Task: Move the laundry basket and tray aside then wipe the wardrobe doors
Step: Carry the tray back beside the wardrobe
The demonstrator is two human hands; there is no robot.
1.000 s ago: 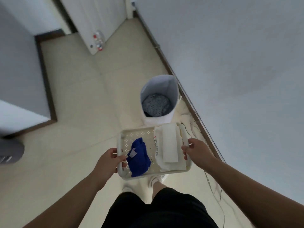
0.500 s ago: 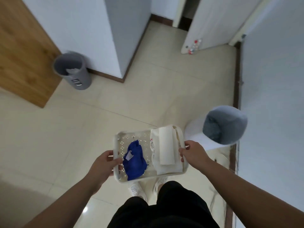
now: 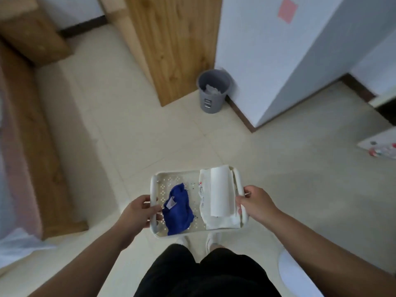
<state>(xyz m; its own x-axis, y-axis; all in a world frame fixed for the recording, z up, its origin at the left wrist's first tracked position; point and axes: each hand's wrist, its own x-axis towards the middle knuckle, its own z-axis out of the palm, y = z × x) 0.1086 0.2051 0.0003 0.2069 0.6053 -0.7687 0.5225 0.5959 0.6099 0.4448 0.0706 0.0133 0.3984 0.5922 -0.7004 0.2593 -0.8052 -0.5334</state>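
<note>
I carry a white perforated tray (image 3: 171, 175) at waist height above the tiled floor. My left hand (image 3: 139, 211) grips its left handle and my right hand (image 3: 256, 203) grips its right handle. In the tray lie a crumpled blue cloth (image 3: 179, 210) on the left and a white roll on folded white paper or cloth (image 3: 218, 196) on the right. The white rim of the laundry basket (image 3: 293, 273) shows at the lower right, behind my right forearm. A wooden wardrobe panel (image 3: 171, 39) stands ahead.
A grey waste bin (image 3: 212, 91) stands at the foot of the wooden panel beside a white wall corner. A wooden bed frame (image 3: 27, 116) runs along the left. A white door with stickers (image 3: 381, 144) is at the far right. Bare tiled floor lies ahead.
The view has swung left as I turn with the tray held in both hands. The laundry basket has slipped from the right to the lower right edge; the wooden panel and bin are now ahead.
</note>
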